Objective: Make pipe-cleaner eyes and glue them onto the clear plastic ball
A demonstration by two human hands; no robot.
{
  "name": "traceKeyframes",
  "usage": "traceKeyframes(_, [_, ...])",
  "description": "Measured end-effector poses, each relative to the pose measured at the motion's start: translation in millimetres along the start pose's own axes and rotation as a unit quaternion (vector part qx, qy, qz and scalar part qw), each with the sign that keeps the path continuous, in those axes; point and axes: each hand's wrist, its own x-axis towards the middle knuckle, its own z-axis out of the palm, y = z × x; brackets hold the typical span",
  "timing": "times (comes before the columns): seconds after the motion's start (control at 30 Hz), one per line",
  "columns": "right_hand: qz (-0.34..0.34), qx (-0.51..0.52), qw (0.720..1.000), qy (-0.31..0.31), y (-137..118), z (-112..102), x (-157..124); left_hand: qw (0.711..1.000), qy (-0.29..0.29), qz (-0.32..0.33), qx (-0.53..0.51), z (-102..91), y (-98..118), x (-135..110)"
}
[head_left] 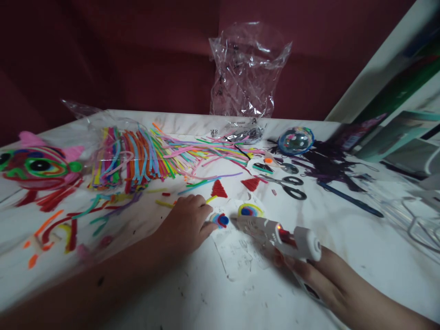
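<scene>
- The glue gun (300, 245) is gripped in the right hand (314, 272), with the fingers wrapped around its handle; an orange-red light is shown on its body.
- The nozzle is pointed left, toward the blue-and-red disc (223, 220); whether the disc is touched by it cannot be told.
- The disc is held at its left edge by the left hand (190, 222), thumb and forefinger brought close together.
- A yellow-rimmed disc (259, 211) is placed just beyond the nozzle, on the far side, slightly right of the held disc.
- Marked paper (235, 263) is spread on the marbled table (178, 302), beneath and nearer than the discs.
- Two red triangles, a left one (219, 189) and a right one (250, 184), are laid beyond the discs.
- Black-handled scissors (294, 191) are set on the far right of the discs, with a dark blue tool (354, 200) farther right.
- Coloured fuzzy sticks (144, 156) are heaped at the far left, partly covered by clear plastic.
- A big-eyed colourful figure (39, 183) is seen at the left edge.
- A clear bag (245, 75) is stood at the far side, and a clear ball (297, 140) is placed to its right.
</scene>
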Motion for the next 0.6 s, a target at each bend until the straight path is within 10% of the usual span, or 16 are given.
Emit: traceKeyframes(0.6, [-0.011, -0.006, 1.0, -0.012, -1.2, -0.4, 2.2, 1.0, -0.019, -0.009, 0.008, -2.5, 2.0, 0.4])
